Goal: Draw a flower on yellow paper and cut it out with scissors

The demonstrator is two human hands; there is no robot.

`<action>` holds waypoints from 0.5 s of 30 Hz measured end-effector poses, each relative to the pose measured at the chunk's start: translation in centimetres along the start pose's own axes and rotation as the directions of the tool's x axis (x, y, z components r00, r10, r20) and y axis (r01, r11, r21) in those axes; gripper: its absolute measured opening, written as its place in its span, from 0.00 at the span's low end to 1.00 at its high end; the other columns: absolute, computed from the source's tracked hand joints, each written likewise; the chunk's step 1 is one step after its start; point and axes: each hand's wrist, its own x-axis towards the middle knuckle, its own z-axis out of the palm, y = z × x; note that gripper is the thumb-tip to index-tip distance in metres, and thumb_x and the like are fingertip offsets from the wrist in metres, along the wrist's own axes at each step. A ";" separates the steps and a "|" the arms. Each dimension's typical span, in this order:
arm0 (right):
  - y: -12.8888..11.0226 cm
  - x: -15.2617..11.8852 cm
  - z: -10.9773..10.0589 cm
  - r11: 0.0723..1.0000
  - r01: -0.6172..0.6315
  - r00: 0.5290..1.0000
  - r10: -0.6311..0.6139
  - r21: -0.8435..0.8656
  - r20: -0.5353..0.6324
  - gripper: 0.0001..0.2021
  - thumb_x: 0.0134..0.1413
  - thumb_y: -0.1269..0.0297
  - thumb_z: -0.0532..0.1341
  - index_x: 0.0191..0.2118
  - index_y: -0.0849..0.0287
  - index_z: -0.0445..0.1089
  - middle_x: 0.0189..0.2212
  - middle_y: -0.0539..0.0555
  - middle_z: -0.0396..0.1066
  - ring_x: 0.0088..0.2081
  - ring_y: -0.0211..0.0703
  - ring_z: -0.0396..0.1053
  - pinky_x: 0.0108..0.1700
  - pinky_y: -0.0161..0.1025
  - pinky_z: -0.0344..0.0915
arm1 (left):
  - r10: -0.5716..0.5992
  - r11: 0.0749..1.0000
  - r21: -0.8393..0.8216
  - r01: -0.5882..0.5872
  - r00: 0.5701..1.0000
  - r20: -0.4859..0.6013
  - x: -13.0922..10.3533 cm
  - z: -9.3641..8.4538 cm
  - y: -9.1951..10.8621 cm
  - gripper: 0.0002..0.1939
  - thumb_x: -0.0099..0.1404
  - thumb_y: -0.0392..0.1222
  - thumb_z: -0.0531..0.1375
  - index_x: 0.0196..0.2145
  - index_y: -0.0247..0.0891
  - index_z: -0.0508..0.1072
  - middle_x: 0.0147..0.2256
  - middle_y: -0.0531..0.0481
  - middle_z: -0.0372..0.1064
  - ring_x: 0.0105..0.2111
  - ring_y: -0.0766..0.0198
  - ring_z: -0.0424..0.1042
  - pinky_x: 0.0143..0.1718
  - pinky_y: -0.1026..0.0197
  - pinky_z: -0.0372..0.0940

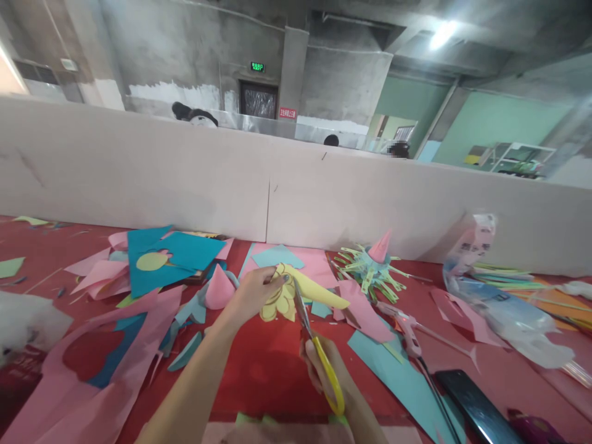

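Pinched in my left hand (pixel 256 295) is a piece of yellow paper (pixel 319 287) with a petalled flower outline drawn on it. Part of the flower's edge is cut into scallops, and a strip of the sheet sticks out to the right. My right hand (pixel 324 364) is closed round the yellow handles of a pair of scissors (pixel 303 308). The blades point up and meet the paper beside the flower's right side. Both hands are above the red tabletop (pixel 259 382). A pink paper cone (pixel 219 288) stands just left of my left hand.
Pink and blue paper scraps (pixel 176 256) lie on the left. A paper figure with a pink cone top (pixel 379 250) stands at the back. To the right are a glue gun (pixel 409 330) with its cord, a phone (pixel 481 401) and a plastic bag (pixel 509 314). A white partition (pixel 208 179) borders the table.
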 end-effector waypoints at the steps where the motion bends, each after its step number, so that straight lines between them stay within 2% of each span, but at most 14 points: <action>1: 0.0 0.0 0.0 1.000 -0.003 1.000 0.003 0.000 0.003 0.26 0.47 0.36 0.53 0.27 0.58 0.55 0.13 0.39 0.46 0.11 0.24 0.43 0.13 0.27 0.38 | -0.002 1.000 -0.005 0.002 1.000 -0.010 0.0 0.0 0.1 0.19 0.57 0.52 0.53 0.19 0.39 0.50 0.19 0.59 0.40 0.19 0.72 0.45 0.21 0.67 0.42; 4: 0.2 0.1 0.0 0.999 -0.029 0.999 0.029 0.013 -0.023 0.26 0.47 0.36 0.53 0.27 0.58 0.56 0.12 0.39 0.45 0.11 0.24 0.43 0.12 0.27 0.38 | -0.008 0.998 -0.065 0.009 1.000 0.015 -0.1 0.1 0.2 0.16 0.56 0.51 0.54 0.20 0.38 0.55 0.19 0.59 0.46 0.20 0.71 0.50 0.21 0.68 0.46; 7: 0.7 0.3 0.0 0.997 -0.070 0.995 0.073 0.045 -0.070 0.27 0.47 0.34 0.51 0.26 0.58 0.55 0.12 0.40 0.46 0.10 0.25 0.43 0.11 0.26 0.39 | -0.004 0.984 -0.177 0.028 0.991 0.133 -0.1 0.5 0.2 0.12 0.55 0.49 0.56 0.27 0.36 0.65 0.24 0.55 0.60 0.25 0.67 0.61 0.25 0.67 0.55; 10: 1.1 0.7 -0.1 0.995 -0.073 0.992 0.079 0.062 -0.101 0.27 0.47 0.34 0.51 0.25 0.58 0.55 0.12 0.40 0.48 0.09 0.25 0.45 0.11 0.26 0.41 | -0.009 0.963 -0.262 0.061 0.981 0.196 0.0 1.3 0.0 0.13 0.52 0.47 0.58 0.31 0.35 0.68 0.30 0.51 0.66 0.31 0.62 0.66 0.30 0.65 0.60; 12: 1.3 0.9 -0.2 0.995 -0.075 0.989 0.082 0.069 -0.119 0.27 0.46 0.33 0.51 0.25 0.58 0.55 0.12 0.40 0.49 0.09 0.25 0.46 0.10 0.26 0.42 | -0.043 0.952 -0.292 0.094 0.983 0.177 0.1 1.8 -0.1 0.12 0.50 0.46 0.59 0.30 0.35 0.68 0.29 0.50 0.67 0.31 0.62 0.67 0.31 0.64 0.60; 15: 1.3 1.0 -0.1 0.994 -0.080 0.987 0.090 0.079 -0.135 0.28 0.44 0.32 0.52 0.25 0.58 0.55 0.11 0.40 0.49 0.08 0.26 0.46 0.10 0.26 0.42 | -0.125 0.945 -0.296 0.140 0.990 0.069 0.3 2.3 -0.1 0.11 0.50 0.47 0.59 0.26 0.35 0.67 0.24 0.53 0.65 0.27 0.63 0.66 0.27 0.65 0.60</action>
